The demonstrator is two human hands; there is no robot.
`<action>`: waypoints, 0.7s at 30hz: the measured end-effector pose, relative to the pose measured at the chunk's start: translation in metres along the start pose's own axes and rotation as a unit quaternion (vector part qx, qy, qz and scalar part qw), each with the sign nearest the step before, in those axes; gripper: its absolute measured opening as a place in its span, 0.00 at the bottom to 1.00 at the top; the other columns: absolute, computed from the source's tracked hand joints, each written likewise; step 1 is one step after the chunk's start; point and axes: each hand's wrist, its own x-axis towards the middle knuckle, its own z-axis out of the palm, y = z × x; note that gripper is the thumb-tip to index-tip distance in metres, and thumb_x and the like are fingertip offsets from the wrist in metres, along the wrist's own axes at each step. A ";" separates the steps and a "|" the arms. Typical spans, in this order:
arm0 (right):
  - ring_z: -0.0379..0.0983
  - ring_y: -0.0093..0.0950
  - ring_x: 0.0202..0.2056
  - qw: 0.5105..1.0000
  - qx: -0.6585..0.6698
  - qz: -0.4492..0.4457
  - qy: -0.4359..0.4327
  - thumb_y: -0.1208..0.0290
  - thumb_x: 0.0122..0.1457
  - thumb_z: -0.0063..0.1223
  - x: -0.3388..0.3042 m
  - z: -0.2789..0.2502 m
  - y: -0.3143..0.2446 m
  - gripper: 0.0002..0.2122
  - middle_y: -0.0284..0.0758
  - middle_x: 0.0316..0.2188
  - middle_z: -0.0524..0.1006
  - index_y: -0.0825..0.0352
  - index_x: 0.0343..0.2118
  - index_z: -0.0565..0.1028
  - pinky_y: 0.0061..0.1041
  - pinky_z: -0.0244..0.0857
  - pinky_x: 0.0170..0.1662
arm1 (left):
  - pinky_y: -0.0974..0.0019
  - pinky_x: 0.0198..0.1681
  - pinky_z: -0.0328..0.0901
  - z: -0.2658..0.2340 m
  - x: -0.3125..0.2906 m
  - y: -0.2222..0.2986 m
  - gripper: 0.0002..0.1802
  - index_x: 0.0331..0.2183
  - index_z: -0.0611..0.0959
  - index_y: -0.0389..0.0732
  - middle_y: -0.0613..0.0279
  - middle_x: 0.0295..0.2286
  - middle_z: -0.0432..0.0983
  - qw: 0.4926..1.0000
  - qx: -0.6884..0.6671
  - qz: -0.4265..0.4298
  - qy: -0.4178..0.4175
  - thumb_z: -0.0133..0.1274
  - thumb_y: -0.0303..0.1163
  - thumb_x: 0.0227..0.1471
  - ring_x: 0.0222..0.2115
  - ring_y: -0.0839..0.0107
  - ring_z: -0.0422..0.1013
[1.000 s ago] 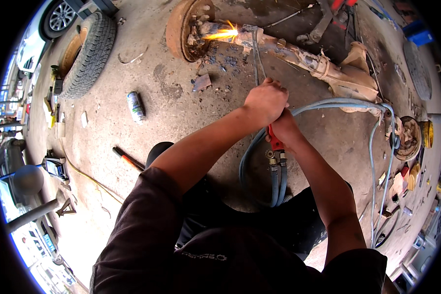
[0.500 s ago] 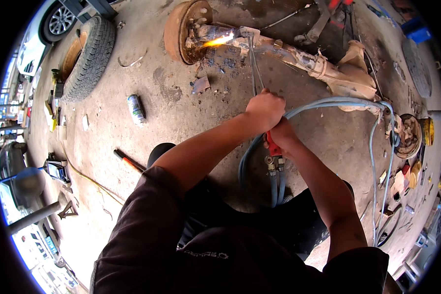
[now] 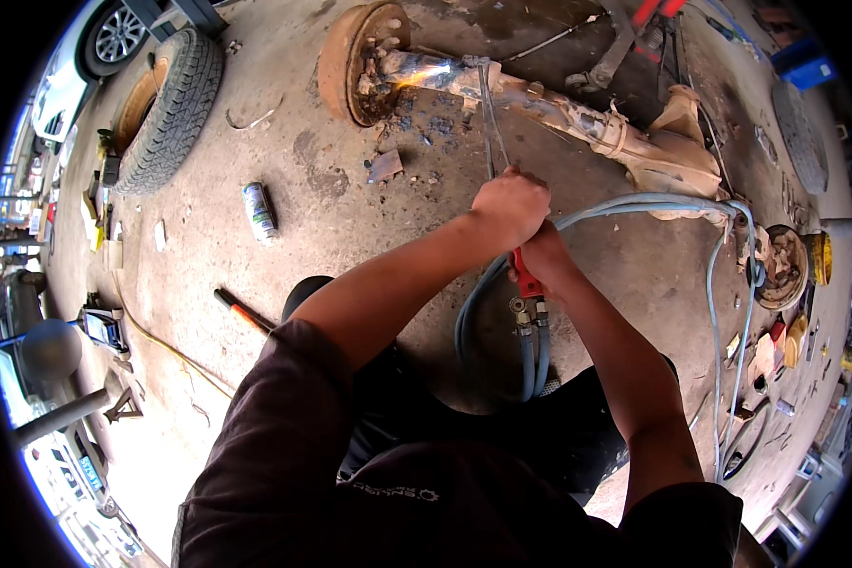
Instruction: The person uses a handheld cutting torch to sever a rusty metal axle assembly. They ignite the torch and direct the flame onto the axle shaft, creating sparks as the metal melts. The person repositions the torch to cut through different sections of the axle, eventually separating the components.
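Note:
A gas cutting torch (image 3: 528, 278) with a red handle and thin metal tubes is gripped in both my hands. My left hand (image 3: 513, 204) is wrapped round it in front, close to the tubes. Right behind, my right hand (image 3: 545, 260) closes on the handle. The torch tip, at the far end of the tubes, gives off a bright flame (image 3: 431, 71) that plays on a rusty vehicle axle (image 3: 568, 115) beside its brown brake drum (image 3: 336, 71). Blue-grey hoses (image 3: 528, 364) run from the handle's back end and loop right over the axle's near end.
A loose tyre (image 3: 185, 109) lies at the upper left, with a spray can (image 3: 259, 212) nearer me. A tool with an orange and black handle (image 3: 244, 310) lies by my left knee. Scattered parts and a second drum (image 3: 784, 268) are at the right. A white car (image 3: 59, 102) stands far left.
The flame looks shorter and whiter, with less orange spread. My hands keep their hold and have barely moved. The whole view has shifted slightly.

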 end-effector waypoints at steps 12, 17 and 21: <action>0.67 0.26 0.13 1.000 0.018 0.006 -0.007 0.69 0.66 0.44 0.013 0.003 0.004 0.07 0.34 0.17 0.69 0.68 0.34 0.69 0.27 0.62 0.16 | 0.53 0.49 0.70 -0.003 0.005 -0.009 0.14 0.34 0.84 0.36 0.49 0.38 0.81 1.000 0.004 0.004 -0.028 0.57 0.39 0.56 0.47 0.50 0.73; 0.67 0.27 0.13 1.000 0.015 0.005 -0.002 0.70 0.65 0.45 0.013 0.004 0.003 0.07 0.35 0.16 0.70 0.68 0.34 0.69 0.27 0.61 0.16 | 0.53 0.50 0.70 -0.001 0.007 -0.009 0.15 0.35 0.83 0.36 0.48 0.39 0.80 1.000 0.002 -0.009 -0.030 0.56 0.39 0.57 0.47 0.50 0.73; 0.68 0.27 0.13 1.000 0.001 0.004 -0.013 0.70 0.65 0.45 0.018 0.000 0.008 0.07 0.34 0.16 0.70 0.68 0.33 0.69 0.27 0.61 0.16 | 0.54 0.51 0.69 0.002 0.008 -0.010 0.15 0.35 0.83 0.35 0.48 0.39 0.80 1.000 -0.001 -0.009 -0.026 0.56 0.39 0.57 0.48 0.50 0.72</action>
